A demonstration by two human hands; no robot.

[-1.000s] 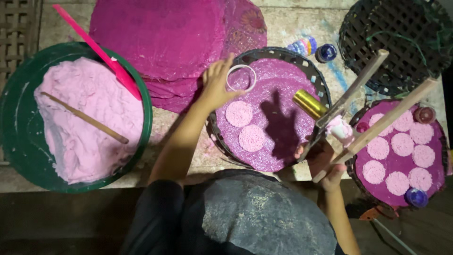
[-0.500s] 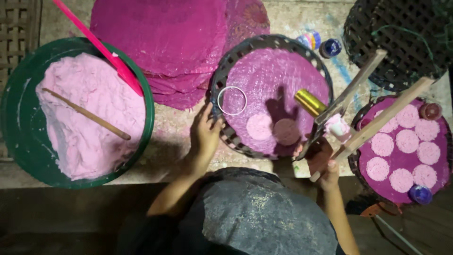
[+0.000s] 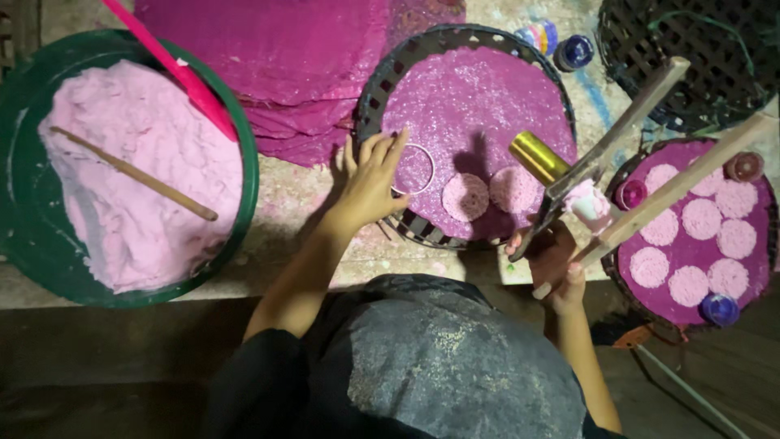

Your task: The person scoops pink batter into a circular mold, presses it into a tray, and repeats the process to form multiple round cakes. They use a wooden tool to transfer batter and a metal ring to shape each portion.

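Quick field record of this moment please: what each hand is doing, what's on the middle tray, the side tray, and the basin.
left hand: on the ring mould, at the middle tray's near edge
right hand: gripping wooden sticks
middle tray: purple cloth, two pink discs, gold cylinder
side tray: many pink discs
green basin: pink paste, wooden stick
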